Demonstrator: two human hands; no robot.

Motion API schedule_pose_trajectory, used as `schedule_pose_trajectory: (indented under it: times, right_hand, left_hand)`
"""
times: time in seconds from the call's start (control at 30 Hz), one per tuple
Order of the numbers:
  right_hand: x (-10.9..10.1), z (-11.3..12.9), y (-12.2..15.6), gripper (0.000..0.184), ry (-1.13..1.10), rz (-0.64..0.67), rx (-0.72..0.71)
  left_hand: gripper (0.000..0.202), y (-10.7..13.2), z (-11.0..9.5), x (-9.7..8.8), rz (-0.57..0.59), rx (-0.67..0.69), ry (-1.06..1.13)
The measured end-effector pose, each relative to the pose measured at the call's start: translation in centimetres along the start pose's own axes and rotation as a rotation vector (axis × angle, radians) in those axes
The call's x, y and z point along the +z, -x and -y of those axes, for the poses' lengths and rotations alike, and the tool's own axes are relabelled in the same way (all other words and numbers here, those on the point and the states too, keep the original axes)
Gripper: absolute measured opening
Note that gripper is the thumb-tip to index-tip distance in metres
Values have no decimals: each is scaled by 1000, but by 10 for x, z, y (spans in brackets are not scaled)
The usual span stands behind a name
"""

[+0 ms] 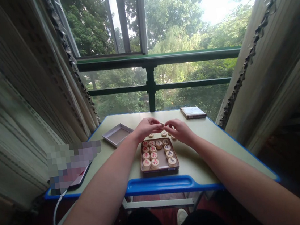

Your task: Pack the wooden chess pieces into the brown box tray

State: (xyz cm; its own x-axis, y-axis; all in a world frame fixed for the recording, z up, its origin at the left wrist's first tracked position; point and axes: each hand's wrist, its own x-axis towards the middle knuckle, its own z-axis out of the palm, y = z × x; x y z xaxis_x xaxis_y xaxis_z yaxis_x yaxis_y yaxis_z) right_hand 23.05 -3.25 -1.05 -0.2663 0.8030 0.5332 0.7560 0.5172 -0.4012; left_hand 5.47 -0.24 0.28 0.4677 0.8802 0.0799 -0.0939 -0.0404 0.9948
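Observation:
My left hand [149, 126] and my right hand [177, 128] meet above the far edge of an open box, fingertips pinched together. Between them is a small Chinese chess piece [162, 124], mostly hidden by the fingers. The shallow box [162, 163] holds several round wooden pieces in columns. Red-marked pieces [154, 163] fill the two left columns, and dark-marked pieces [171, 161] stand along the right side. In the third column only the far end is occupied; bare box floor shows below it. Several loose pieces [164, 133] lie on the table behind the box, partly covered by my right hand.
An upturned box lid [118, 134] lies left of my left hand. At the far right corner sits a flat box [193, 112]. A device with a white cable [58, 207], partly blurred out, rests on the left edge. The pale table has a blue front trough [160, 185].

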Motion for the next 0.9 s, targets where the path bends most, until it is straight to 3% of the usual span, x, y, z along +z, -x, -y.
schedule_pose_trajectory:
  times: [0.17,0.4,0.53,0.9]
  right_hand:
    - [-1,0,-1,23,-40,-62,35]
    - [-3,1,-1,28,-73,-36,50]
    - [-3,0,0,26,-47,-89,-9]
    - [-6,1,0,23,48,-112,-164]
  left_hand:
    - [30,-1,-1,-2,20,-47,-81]
    - [33,1,-2,-3,19,-40,-171]
    - [24,2,-3,-3,-16,-38,-179]
    - [33,0,0,-7,18,-14,-139]
